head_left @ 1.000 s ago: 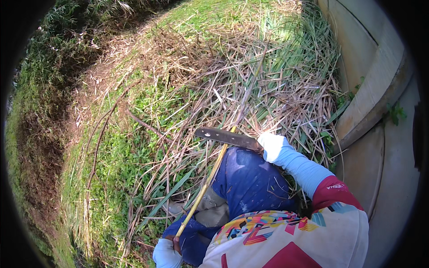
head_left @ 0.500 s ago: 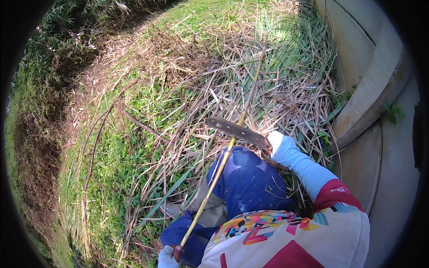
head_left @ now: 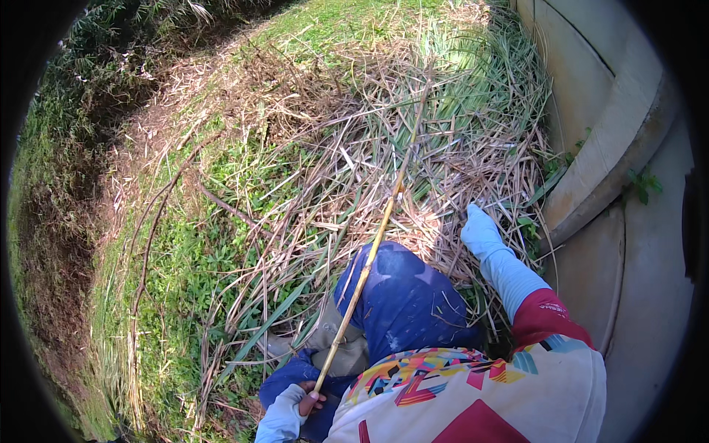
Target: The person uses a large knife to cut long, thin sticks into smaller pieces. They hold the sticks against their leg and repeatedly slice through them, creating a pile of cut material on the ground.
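My left hand (head_left: pixel 304 402), low in the picture beside my blue trouser leg (head_left: pixel 402 306), is closed around the lower end of a long thin yellow stalk (head_left: pixel 377 240). The stalk runs up and to the right over my knee into a heap of dry cut grass (head_left: pixel 413 148). My right hand (head_left: pixel 480 230), in a white glove with a pale blue sleeve, is stretched out to the right of the stalk and rests in the dry grass. No blade shows in it, and its fingers are partly hidden.
A pale concrete wall and ledge (head_left: pixel 613 148) curve down the right side, close to my right arm. Green grass (head_left: pixel 192 251) covers the slope at left, falling into a dark overgrown ditch (head_left: pixel 52 221). A thin bare branch (head_left: pixel 155 221) lies across the grass.
The dark blade that my right hand held across the stalk is no longer in view. My right hand has moved right and down into the grass. The stalk now lies longer and straighter.
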A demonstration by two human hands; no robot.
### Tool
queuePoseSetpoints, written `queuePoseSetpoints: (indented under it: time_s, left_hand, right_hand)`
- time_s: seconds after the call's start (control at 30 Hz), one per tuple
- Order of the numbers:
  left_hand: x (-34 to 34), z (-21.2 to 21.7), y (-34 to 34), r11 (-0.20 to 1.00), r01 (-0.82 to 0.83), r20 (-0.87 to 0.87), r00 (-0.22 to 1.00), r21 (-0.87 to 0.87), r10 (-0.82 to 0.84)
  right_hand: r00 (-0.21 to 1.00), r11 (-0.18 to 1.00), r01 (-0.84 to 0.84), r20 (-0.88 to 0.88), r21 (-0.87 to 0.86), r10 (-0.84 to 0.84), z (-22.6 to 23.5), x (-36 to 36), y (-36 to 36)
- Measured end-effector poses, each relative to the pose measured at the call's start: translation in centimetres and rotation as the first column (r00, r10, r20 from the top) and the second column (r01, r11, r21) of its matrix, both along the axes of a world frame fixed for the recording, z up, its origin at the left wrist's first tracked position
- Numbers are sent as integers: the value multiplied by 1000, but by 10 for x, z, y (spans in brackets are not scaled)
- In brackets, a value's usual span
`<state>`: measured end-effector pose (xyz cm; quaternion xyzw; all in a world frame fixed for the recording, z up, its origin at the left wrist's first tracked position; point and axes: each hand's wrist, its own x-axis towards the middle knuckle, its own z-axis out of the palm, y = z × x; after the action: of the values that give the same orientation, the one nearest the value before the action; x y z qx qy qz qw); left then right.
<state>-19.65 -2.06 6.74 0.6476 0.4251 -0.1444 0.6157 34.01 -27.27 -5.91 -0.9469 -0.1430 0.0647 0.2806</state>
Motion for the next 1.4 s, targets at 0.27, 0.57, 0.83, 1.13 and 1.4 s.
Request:
queuePoseSetpoints:
  time_s: [0.27,0.57,0.83,1.13,1.4]
  left_hand:
    - [164,-63,-2,755,54,172,961,653,-218]
    - [126,-31,-24,374,9,51,987,927,-151]
    - [54,-15,-31,409,-88,136,987,908,-89]
    - [104,5,-15,821,-36,88,996,570,-17]
    - [123,21,-21,962,-246,47,966,-115,253]
  right_hand:
    - [984,977,-132,-95,170,149,28,-72,14]
    - [872,869,-467,75,-162,483,62,-34,48]
    - [977,998,-24,209,-57,36,14,94,33]
    - [820,834,-529,349,159,454,71,-74,42]
    - [675,782,-598,416,-173,609,46,-36,57]
